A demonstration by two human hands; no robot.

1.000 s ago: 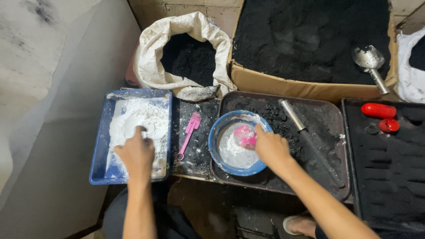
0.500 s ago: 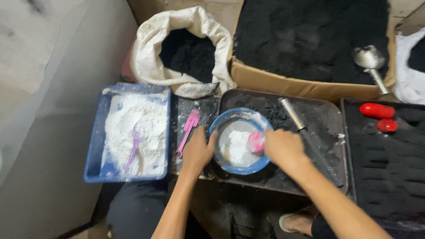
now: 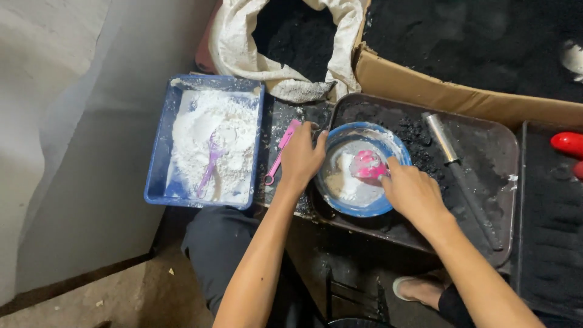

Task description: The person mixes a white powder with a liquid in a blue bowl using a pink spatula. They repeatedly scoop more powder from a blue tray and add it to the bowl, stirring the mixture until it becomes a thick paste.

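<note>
A blue bowl point(image 3: 388, 141) with white paste sits on a dark metal tray point(image 3: 486, 176). My left hand point(image 3: 300, 158) grips the bowl's left rim. My right hand point(image 3: 413, 191) holds a pink scoop point(image 3: 367, 164) down in the paste at the bowl's middle. To the left, a blue tray point(image 3: 159, 146) holds white powder with a purple spoon point(image 3: 209, 164) lying in it. A pink spoon point(image 3: 280, 152) lies between the blue tray and the bowl, just left of my left hand.
A white sack point(image 3: 243, 42) of black powder stands at the back. A cardboard box point(image 3: 449, 97) of black powder sits beside it. A metal tube tool point(image 3: 442, 136) lies on the dark tray. Red objects point(image 3: 568, 144) rest on a black tray point(image 3: 546, 255) at right.
My left hand left the powder tray, where the purple spoon now lies, and moved right to take the bowl's rim. My right hand stays in the bowl with the pink scoop.
</note>
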